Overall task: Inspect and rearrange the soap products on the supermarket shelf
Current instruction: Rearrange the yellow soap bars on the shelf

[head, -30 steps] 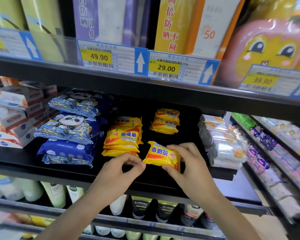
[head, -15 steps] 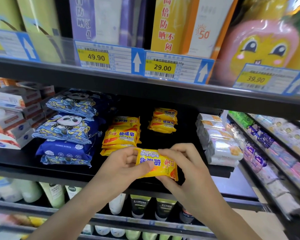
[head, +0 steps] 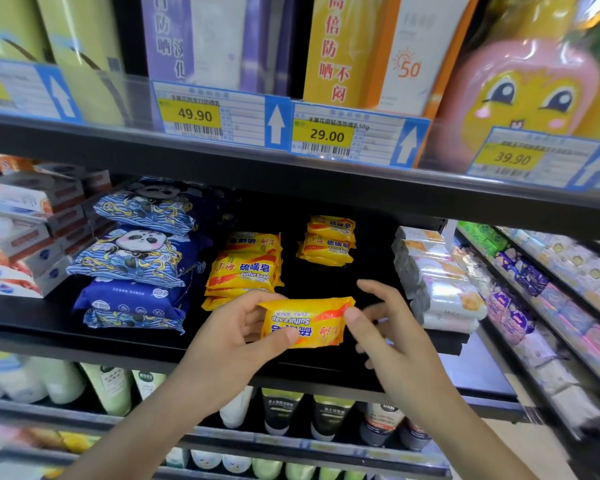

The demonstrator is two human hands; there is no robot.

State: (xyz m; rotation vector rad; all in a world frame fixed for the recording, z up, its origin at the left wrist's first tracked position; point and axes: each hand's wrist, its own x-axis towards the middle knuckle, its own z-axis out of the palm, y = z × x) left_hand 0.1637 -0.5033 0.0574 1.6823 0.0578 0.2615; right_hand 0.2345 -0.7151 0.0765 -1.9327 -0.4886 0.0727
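My left hand (head: 232, 344) grips a yellow soap bar (head: 303, 322), its print upside down, above the shelf edge (head: 440, 344). My right hand (head: 392, 336), fingers spread and released, touches its right end. A soap stack (head: 245, 268) sits at eleven o'clock, another stack (head: 328, 240) at twelve.

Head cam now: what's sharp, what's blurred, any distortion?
Head view: the soap packet in the left hand reads sharply; the right hand shows motion blur at the fingers; frame edges smear and the shelf edge bows from the wide lens.
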